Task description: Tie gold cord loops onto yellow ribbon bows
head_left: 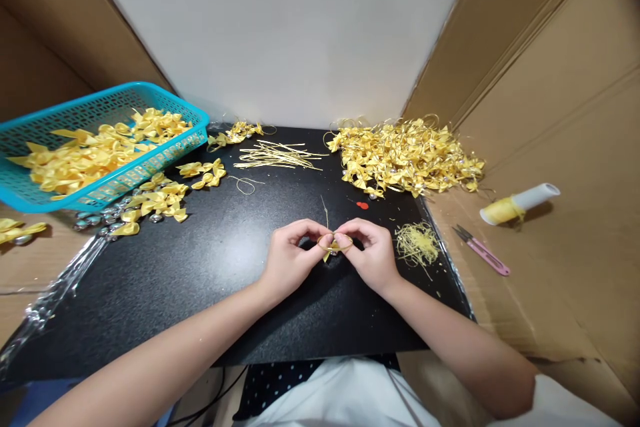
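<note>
Over the middle of the black board [175, 300], my left hand [293, 254] and my right hand [371, 252] meet fingertip to fingertip. Both pinch a thin gold cord [327, 214], whose loop rings the thumb tips and whose loose ends point away from me. Just below the thumbs shows a bit of a yellow ribbon bow [327, 257] with a small silver bell [333, 252]. The fingers hide most of the bow and the knot area. Right of my right hand lies a tangle of cord scraps [417, 244].
A turquoise basket [200, 137] of yellow bows stands at the left, with loose bows and silver bells beside it. Cut cord lengths [277, 155] lie at the back, near a pile of belled bows [410, 157]. Pink thread snips [483, 252] and a cord-wrapped tube [520, 204] lie right.
</note>
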A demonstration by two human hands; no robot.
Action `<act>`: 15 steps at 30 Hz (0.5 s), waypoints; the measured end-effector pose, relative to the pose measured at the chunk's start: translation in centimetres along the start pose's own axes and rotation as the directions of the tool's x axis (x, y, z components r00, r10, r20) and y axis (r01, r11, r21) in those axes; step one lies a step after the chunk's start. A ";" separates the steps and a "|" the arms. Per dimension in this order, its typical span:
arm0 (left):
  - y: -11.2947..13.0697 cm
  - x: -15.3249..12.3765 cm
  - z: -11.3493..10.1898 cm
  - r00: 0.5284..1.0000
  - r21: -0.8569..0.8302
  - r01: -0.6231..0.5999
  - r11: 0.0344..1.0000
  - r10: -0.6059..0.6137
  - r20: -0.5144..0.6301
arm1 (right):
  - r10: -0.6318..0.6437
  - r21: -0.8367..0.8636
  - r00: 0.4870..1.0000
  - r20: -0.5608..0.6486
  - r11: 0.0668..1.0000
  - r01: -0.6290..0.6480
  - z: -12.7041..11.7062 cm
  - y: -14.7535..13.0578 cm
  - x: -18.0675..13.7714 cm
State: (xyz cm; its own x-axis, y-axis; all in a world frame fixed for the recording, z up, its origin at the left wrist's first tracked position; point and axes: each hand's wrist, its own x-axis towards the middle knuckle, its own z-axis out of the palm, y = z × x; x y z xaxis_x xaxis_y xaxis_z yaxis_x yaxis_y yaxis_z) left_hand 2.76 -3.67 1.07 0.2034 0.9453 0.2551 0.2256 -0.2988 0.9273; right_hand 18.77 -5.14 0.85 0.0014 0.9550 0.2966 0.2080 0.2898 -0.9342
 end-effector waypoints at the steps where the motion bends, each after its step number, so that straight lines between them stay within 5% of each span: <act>1: 0.0 0.0 0.0 1.000 0.005 -0.001 1.000 0.001 0.001 | 0.007 0.004 1.000 -0.002 1.000 -0.007 0.0 0.0 0.0; 15: 0.2 0.1 -0.2 0.999 0.085 -0.033 0.996 0.034 -0.013 | 0.025 -0.003 0.999 -0.024 1.000 -0.025 -0.2 0.4 0.2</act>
State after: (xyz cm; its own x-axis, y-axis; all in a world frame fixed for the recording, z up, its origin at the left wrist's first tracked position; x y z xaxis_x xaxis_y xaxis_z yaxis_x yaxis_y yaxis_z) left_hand 2.62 -3.64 1.28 0.1981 0.9363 0.2899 0.2993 -0.3394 0.8917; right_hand 19.05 -4.83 0.60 0.0301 0.9602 0.2776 0.2111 0.2654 -0.9407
